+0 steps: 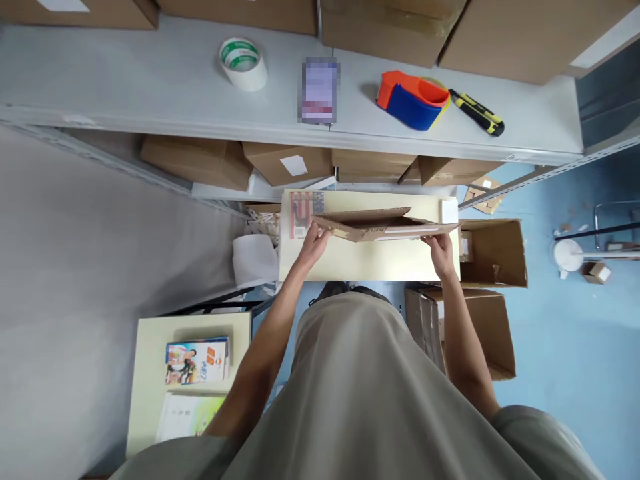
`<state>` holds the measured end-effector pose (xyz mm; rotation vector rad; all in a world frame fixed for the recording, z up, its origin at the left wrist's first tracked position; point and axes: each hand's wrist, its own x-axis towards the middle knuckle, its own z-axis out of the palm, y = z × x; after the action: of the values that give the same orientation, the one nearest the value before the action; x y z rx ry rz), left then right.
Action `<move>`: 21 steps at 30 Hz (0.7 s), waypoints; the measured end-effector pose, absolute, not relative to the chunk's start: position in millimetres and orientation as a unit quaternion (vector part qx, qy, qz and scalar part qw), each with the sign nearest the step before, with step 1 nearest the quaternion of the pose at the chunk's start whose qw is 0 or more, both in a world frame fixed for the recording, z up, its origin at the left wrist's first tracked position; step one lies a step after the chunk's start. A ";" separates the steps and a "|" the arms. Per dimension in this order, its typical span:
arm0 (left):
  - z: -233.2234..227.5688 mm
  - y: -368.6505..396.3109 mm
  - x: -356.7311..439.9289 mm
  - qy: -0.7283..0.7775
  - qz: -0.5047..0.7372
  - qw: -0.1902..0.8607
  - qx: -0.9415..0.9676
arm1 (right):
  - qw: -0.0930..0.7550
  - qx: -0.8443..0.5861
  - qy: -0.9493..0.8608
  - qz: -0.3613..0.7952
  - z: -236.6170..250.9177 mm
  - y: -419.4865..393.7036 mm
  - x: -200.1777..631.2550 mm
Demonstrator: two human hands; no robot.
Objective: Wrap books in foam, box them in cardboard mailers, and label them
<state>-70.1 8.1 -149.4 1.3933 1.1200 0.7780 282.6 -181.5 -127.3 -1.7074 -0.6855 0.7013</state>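
Note:
A flattened cardboard box [385,230] is held up over the cream table [370,265] in front of me, its brown panels slightly spread. My left hand [313,245] grips its left end, fingers closed on the edge. At the opposite end my right hand [440,252] pinches the lower edge near the right corner. Behind the left end of the cardboard, a printed sheet with red stripes and a dark blue patch [305,205] lies on the table. A small white item [449,211] sits at the table's back right corner.
A grey shelf [175,73] spans the top, bearing a tape roll [243,64], a blurred purple item [319,90], an orange-blue tape dispenser [413,100] and a utility knife [477,112]. Open cartons [495,253] stand right. Booklets [197,361] lie on a side table [143,380].

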 end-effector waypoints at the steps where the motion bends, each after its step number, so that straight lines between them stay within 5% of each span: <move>1: -149.3 12.7 -67.2 0.463 0.314 0.584 0.588 | 0.555 -0.722 -0.287 0.299 -125.5 -181.3 280.3; 9: -157.7 27.4 -36.8 0.357 0.272 0.655 0.609 | 0.517 -0.725 -0.287 0.353 -128.5 -174.7 259.0; 21: -154.3 -5.5 -55.1 0.543 0.218 0.583 0.563 | 0.434 -0.711 -0.285 0.473 -113.8 -141.0 313.2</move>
<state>-55.1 -5.5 -154.3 1.3156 1.2689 0.5092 313.2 -141.0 -113.8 -1.7713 -0.7101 1.1786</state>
